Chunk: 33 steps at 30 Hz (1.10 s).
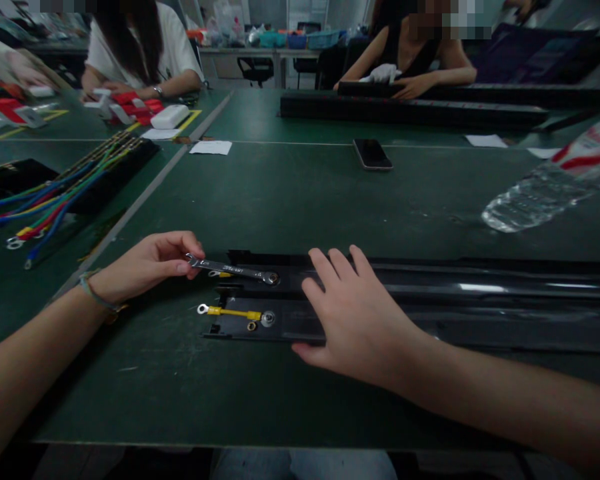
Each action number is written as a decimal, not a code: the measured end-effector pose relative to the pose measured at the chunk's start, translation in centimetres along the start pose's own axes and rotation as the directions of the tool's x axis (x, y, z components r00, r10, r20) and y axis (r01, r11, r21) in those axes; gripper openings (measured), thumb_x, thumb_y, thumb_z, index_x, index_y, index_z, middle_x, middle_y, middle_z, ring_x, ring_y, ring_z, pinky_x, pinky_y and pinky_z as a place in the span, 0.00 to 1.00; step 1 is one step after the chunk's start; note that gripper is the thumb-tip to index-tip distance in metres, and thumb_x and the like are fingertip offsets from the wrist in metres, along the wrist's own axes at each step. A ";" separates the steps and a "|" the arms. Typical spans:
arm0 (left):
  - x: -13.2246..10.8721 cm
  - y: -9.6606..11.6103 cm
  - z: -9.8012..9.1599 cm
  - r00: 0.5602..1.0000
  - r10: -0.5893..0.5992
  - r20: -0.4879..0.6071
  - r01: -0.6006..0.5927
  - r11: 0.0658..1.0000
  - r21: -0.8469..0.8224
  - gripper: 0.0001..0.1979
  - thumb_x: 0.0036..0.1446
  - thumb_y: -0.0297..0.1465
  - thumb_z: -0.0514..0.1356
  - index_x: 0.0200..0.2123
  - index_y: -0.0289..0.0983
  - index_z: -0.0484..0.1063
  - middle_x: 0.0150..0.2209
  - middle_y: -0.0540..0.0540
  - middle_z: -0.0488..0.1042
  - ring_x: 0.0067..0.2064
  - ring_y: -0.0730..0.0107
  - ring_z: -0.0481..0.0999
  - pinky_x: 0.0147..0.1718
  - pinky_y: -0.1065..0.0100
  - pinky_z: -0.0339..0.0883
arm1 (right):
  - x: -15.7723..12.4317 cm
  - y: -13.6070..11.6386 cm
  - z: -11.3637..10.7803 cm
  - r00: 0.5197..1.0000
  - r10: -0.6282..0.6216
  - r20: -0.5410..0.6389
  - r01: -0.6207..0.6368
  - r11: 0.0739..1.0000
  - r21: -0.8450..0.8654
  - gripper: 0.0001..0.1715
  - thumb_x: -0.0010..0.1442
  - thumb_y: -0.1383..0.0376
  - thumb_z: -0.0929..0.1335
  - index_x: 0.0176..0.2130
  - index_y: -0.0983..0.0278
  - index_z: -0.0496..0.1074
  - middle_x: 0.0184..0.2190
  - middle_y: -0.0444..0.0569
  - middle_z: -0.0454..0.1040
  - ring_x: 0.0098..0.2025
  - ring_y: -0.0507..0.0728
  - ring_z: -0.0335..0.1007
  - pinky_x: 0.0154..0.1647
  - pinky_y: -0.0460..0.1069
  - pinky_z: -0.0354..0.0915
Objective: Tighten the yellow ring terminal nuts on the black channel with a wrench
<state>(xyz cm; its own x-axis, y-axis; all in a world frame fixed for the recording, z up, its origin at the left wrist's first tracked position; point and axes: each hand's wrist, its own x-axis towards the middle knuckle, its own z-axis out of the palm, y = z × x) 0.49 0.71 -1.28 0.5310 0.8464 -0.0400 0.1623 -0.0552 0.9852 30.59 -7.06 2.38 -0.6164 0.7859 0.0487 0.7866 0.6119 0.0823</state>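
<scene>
My left hand (153,265) pinches one end of a metal combination wrench (233,268). The wrench's ring end lies over a fastener near the left end of the far black metal channel, and part of a yellow wire terminal shows beneath its shaft. My right hand (355,310) lies across both channels with its fingers spread, pressing or resting on them. On the near black channel (300,323) a short yellow wire (237,313) with a ring terminal runs to a bolt with a washer (268,319). A small brass-coloured nut (252,327) lies beside it.
A bundle of coloured wires (75,180) with ring lugs lies at the left. A phone (373,154) and a tilted water bottle (545,180) are beyond the channels. Two people sit across the green table (290,193), near red-and-white parts (130,107) and black bars (405,110).
</scene>
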 end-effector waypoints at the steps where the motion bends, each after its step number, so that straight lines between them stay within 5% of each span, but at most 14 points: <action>1: 0.0 0.0 -0.1 1.000 0.006 0.014 -0.006 1.000 -0.001 0.07 0.46 0.26 0.61 0.31 0.37 0.68 0.25 0.50 0.68 0.25 0.75 0.66 0.25 0.74 0.62 | 0.0 0.0 0.0 1.000 -0.001 0.000 0.001 1.000 0.003 0.37 0.47 0.44 0.59 0.43 0.70 0.67 0.55 0.67 0.55 0.54 0.73 0.50 0.52 0.67 0.43; 22: -0.1 0.2 0.0 0.982 0.072 0.176 -0.072 0.997 -0.005 0.04 0.45 0.27 0.61 0.28 0.38 0.69 0.24 0.49 0.68 0.26 0.71 0.66 0.25 0.70 0.62 | 0.1 0.1 0.2 1.000 -0.012 -0.016 0.012 1.000 0.018 0.37 0.47 0.44 0.59 0.43 0.70 0.67 0.54 0.68 0.55 0.54 0.73 0.50 0.52 0.67 0.43; 33: -0.2 0.0 -0.2 0.988 0.062 0.143 -0.065 0.998 0.015 0.03 0.46 0.28 0.60 0.28 0.37 0.69 0.24 0.50 0.67 0.26 0.71 0.66 0.25 0.70 0.61 | 0.1 0.1 0.0 1.000 -0.006 -0.013 0.006 1.000 0.006 0.37 0.47 0.44 0.60 0.43 0.70 0.67 0.54 0.68 0.56 0.53 0.73 0.51 0.52 0.67 0.44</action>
<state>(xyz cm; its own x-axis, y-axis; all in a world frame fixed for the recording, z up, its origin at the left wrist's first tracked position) 0.25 0.65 -1.27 0.6534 0.7570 -0.0025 0.1401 -0.1177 0.9831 30.57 -6.92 2.36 -0.6215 0.7810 0.0611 0.7831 0.6171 0.0767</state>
